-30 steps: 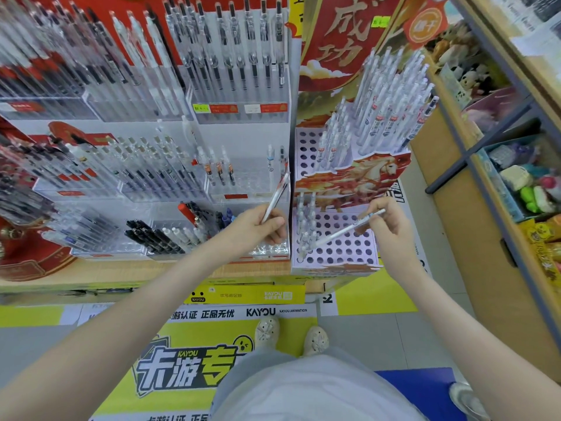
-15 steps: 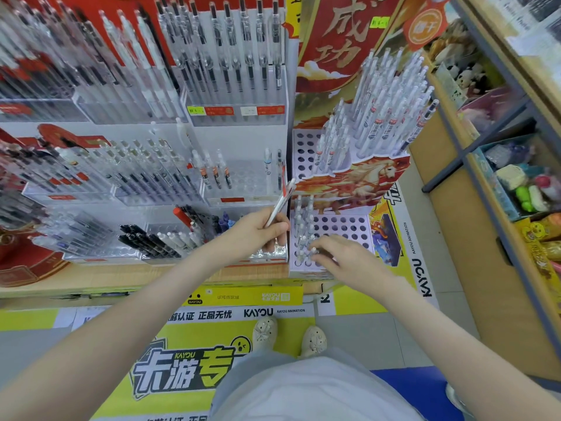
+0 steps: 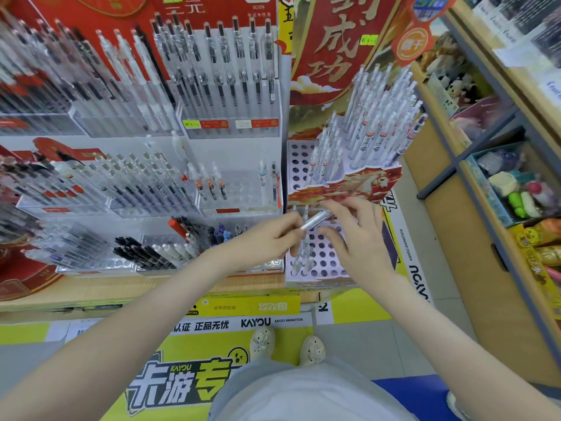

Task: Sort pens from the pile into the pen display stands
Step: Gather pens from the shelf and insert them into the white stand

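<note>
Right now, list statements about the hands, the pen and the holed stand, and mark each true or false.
The left hand holds a clear pen. True.
The right hand grips a handful of pens. False: it hovers open over the lower holed stand, beside the clear pen.
The lower holed stand is full. False: most holes are empty.
White pens crowd the upper tier. True.

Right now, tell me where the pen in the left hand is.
Head view, centre: the pen is pinched in the left hand, angled up-right toward the right hand, above the lower tier of the holed stand.
</note>
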